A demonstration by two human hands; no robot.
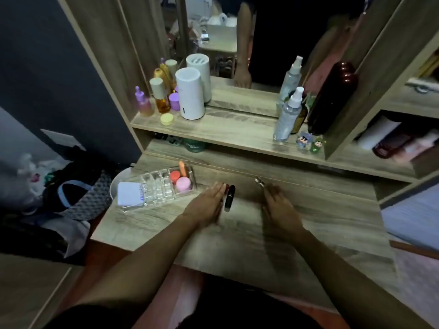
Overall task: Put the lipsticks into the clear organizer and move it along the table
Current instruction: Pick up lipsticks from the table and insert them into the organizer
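A clear organizer (155, 186) stands at the table's left end; it holds a white card, an orange jar, a pink jar and an orange stick. A black lipstick (229, 197) lies on the table just right of my left hand (206, 202), which rests flat with its fingers apart beside it. A dark red tip shows between that hand's fingertips and the black tube. A small silver lipstick (259, 181) lies just beyond the fingers of my right hand (278, 205), which lies palm down, blurred, holding nothing that I can see.
The wooden table (308, 222) has a raised shelf behind with bottles (161, 96), a white cylinder (190, 93), spray bottles (288, 115) and small figurines (308, 142). A mirror stands behind. Bags and clothes lie on the floor to the left.
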